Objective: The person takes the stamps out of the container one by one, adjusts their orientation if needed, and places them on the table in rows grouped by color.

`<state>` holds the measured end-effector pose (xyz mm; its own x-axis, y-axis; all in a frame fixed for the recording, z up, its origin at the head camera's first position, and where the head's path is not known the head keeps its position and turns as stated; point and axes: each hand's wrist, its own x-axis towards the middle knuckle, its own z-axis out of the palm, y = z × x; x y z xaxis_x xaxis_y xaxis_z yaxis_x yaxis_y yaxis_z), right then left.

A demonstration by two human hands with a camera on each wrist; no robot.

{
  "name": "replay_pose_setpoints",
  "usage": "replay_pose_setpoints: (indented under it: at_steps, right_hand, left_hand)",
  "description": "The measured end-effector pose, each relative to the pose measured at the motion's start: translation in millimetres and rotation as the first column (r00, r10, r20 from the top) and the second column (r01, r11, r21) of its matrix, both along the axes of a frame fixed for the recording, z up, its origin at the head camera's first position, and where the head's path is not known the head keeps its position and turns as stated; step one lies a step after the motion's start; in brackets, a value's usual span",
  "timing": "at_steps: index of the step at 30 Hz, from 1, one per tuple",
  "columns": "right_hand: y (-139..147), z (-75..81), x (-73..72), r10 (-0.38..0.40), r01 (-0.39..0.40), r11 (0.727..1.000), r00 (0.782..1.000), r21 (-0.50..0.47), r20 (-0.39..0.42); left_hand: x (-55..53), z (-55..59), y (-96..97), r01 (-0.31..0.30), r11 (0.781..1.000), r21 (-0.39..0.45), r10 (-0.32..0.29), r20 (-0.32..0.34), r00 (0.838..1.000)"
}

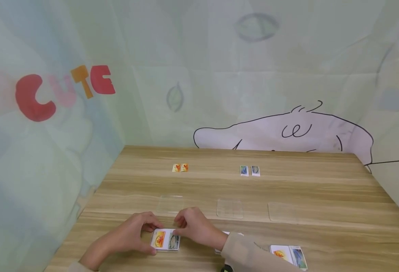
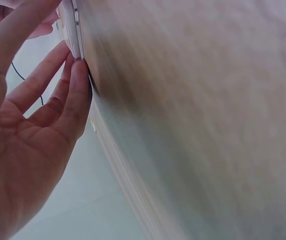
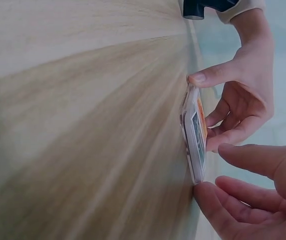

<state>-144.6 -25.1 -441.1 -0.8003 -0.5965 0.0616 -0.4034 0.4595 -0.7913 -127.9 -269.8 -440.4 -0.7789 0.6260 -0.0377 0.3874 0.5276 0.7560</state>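
A flat clear plastic frame (image 1: 164, 245) lies near the front of the table, bearing an orange picture on its left and a grey-green one on its right. My left hand (image 1: 128, 234) grips its left side, thumb at the near edge and fingers at the far edge. From the right, my right hand (image 1: 199, 228) reaches over it, thumb above the grey-green picture. The right wrist view shows a right fingertip touching the frame's edge, with the thumb apart from its face; the left hand (image 3: 248, 95) holds the opposite end. The left wrist view shows the frame edge-on.
Three clear plates (image 1: 230, 209) lie in a row beyond the hands. Two orange pictures (image 1: 180, 167) and two bluish ones (image 1: 250, 170) lie further back. Another picture frame (image 1: 289, 254) is at front right; a white-edged one (image 1: 235, 233) is mostly behind my right arm.
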Motion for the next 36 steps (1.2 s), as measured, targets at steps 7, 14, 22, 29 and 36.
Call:
replay_pose_setpoints:
  at_steps: [7, 14, 22, 29, 36]
  right_hand:
    - [0.8, -1.0, 1.1, -0.006, 0.006, 1.0, 1.0, -0.019, 0.01]
    - [-0.1, -4.6, 1.3, -0.024, 0.025, 0.999, 0.999, -0.027, 0.043]
    - [-0.9, -7.2, 1.3, -0.027, 0.028, 0.999, 0.999, -0.033, 0.02]
    - [-2.0, -9.1, 1.9, -0.037, 0.037, 0.998, 0.999, -0.042, 0.019]
    - [-3.4, -9.2, 2.9, -0.045, 0.047, 0.998, 0.999, -0.052, 0.025]
  left_hand:
    - [0.2, 0.9, 1.3, -0.005, 1.0, -0.007, 0.005, 0.003, 1.0]
    - [1.4, 0.0, 0.6, 0.001, 1.0, 0.005, -0.001, -0.001, 1.0]
    - [1.6, -0.8, 0.1, 0.004, 1.0, 0.003, -0.004, -0.015, 1.0]
    - [2.2, 0.0, -0.2, 0.001, 1.0, -0.001, -0.001, -0.025, 1.0]
    - [1.7, -0.8, -0.2, 0.004, 1.0, 0.006, -0.004, -0.012, 1.0]
